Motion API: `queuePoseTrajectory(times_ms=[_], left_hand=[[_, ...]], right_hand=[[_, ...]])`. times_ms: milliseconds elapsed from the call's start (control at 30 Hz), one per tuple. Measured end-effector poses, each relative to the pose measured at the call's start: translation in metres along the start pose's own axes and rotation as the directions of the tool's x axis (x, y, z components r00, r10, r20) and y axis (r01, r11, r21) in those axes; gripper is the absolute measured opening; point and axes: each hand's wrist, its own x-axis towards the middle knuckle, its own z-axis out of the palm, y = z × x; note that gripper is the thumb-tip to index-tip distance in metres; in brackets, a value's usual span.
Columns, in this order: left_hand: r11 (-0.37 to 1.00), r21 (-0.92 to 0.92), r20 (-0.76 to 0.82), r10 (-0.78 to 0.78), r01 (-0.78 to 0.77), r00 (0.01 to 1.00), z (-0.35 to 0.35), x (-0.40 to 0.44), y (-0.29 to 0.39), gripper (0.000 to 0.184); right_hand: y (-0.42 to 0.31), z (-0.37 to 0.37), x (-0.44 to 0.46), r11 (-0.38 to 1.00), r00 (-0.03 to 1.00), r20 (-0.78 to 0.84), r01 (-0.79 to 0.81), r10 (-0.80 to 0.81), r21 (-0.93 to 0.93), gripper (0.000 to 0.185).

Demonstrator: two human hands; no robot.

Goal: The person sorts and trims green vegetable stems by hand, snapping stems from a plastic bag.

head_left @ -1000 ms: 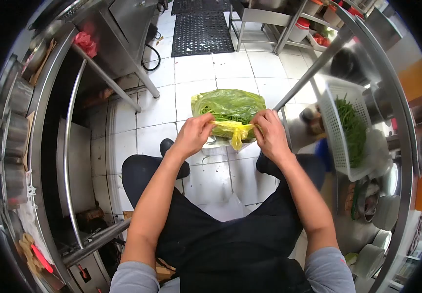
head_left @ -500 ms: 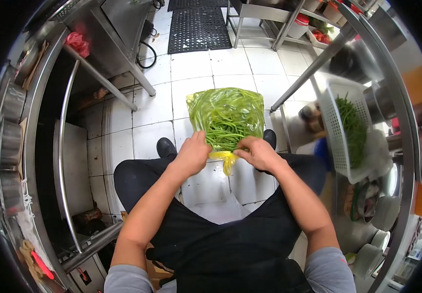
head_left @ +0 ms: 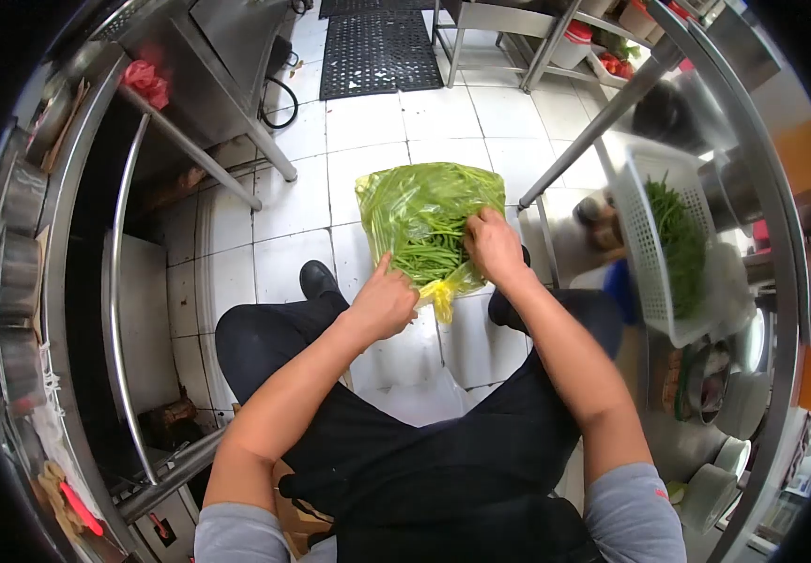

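A translucent yellow plastic bag (head_left: 391, 199) is spread between my knees, its torn opening showing long green beans (head_left: 429, 255) inside. My left hand (head_left: 385, 302) is closed on the lower left edge of the bag, with the index finger lying up along the plastic. At the right side of the opening, my right hand (head_left: 495, 246) has its fingers curled over the bag's edge beside the beans; its fingertips are partly hidden. A knotted yellow end (head_left: 440, 298) of the bag hangs down between my hands. What supports the bag from below is hidden.
At right, a white perforated basket (head_left: 638, 244) with more green beans stands on a steel surface beside a table leg (head_left: 603, 127). Stacked bowls (head_left: 709, 497) are below it. Steel shelving with a rail (head_left: 116, 291) lines the left. A black rubber mat (head_left: 382, 56) lies on white tiles ahead.
My right hand has moved up and along the right side of the opening. My left hand has shifted slightly down and right, and the bag's opening has changed shape.
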Motion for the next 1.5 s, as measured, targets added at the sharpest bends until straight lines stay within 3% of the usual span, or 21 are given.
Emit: queuePoseTrajectory(times_ms=[133, 267, 333, 433, 567, 600, 667, 700, 733, 767, 833, 867, 933, 1133, 1200, 1400, 1500], left_hand=[[0.996, -0.016, -0.045, 0.087, -0.088, 0.995, 0.014, 0.004, 0.003, 0.045], [0.985, -0.173, 0.004, 0.000, 0.001, 1.000, 0.019, 0.005, 0.006, 0.051], [0.985, -0.171, 0.043, -0.018, 0.025, 0.999, 0.018, 0.007, 0.008, 0.057], [0.997, -0.062, 0.091, 0.057, -0.052, 0.994, 0.026, 0.011, 0.011, 0.062], [0.990, -0.092, 0.129, 0.115, -0.103, 0.985, 0.028, 0.018, 0.013, 0.061], [0.989, -0.136, 0.161, 0.076, -0.054, 0.984, 0.026, 0.018, 0.013, 0.057], [0.984, -0.176, 0.194, 0.034, 0.001, 0.980, 0.023, 0.019, 0.010, 0.052], [0.970, -0.241, 0.127, 0.018, 0.013, 0.992, 0.022, 0.021, 0.006, 0.048], [0.952, -0.305, 0.060, -0.001, 0.019, 0.998, 0.019, 0.024, 0.002, 0.044], [0.953, -0.301, 0.062, 0.004, 0.015, 0.998, 0.010, 0.024, -0.003, 0.044], [0.660, -0.733, -0.023, -0.265, 0.164, 0.964, -0.008, 0.024, -0.012, 0.035], [0.664, -0.730, -0.023, -0.261, 0.162, 0.965, -0.010, 0.027, -0.014, 0.035], [0.144, -0.990, -0.077, -0.501, -0.004, 0.862, -0.016, 0.026, -0.018, 0.028], [0.088, -0.996, -0.064, -0.458, -0.026, 0.887, -0.021, 0.023, -0.026, 0.022], [0.104, -0.994, -0.093, -0.532, -0.043, 0.842, -0.026, 0.024, -0.028, 0.021], [0.041, -0.971, -0.216, -0.566, -0.234, 0.796, -0.024, 0.027, -0.033, 0.021], [0.094, -0.971, -0.236, -0.541, -0.221, 0.808, -0.026, 0.026, -0.031, 0.019]], right_hand=[[-0.008, -0.006, 0.000, 0.999, 0.999, 0.026, 0.034, -0.034, 0.019, 0.013], [-0.029, -0.021, -0.007, 0.979, 0.983, 0.087, 0.146, -0.159, 0.144, 0.012], [-0.031, -0.024, -0.010, 0.941, 0.916, 0.381, -0.010, -0.128, 0.339, 0.014], [-0.028, -0.021, -0.008, 0.921, 0.885, 0.439, -0.030, -0.157, 0.389, 0.016], [-0.018, -0.009, -0.005, 0.927, 0.894, 0.433, -0.060, -0.116, 0.371, 0.018], [-0.013, -0.009, -0.005, 0.928, 0.896, 0.431, -0.063, -0.110, 0.368, 0.018], [-0.020, -0.030, 0.002, 0.837, 0.890, 0.448, -0.179, -0.087, 0.518, 0.020], [-0.015, -0.025, 0.001, 0.748, 0.901, 0.422, -0.213, -0.098, 0.629, 0.021], [-0.016, -0.028, 0.004, 0.747, 0.903, 0.419, -0.212, -0.098, 0.631, 0.021], [-0.020, -0.036, 0.007, 0.648, 0.866, 0.494, -0.333, -0.077, 0.685, 0.020], [-0.028, -0.049, 0.010, 0.491, 0.815, 0.575, -0.472, -0.072, 0.732, 0.020], [-0.029, -0.047, 0.009, 0.489, 0.818, 0.571, -0.471, -0.069, 0.734, 0.020], [-0.033, -0.034, 0.008, 0.388, 0.816, 0.563, -0.481, -0.128, 0.786, 0.021], [-0.040, -0.025, 0.009, 0.392, 0.778, 0.604, -0.509, -0.171, 0.767, 0.024], [-0.037, -0.022, 0.009, 0.330, 0.761, 0.633, -0.565, -0.145, 0.756, 0.022], [-0.037, -0.013, 0.006, 0.291, 0.790, 0.606, -0.559, -0.098, 0.776, 0.017], [-0.039, -0.007, 0.004, 0.316, 0.809, 0.586, -0.543, -0.052, 0.778, 0.016]])
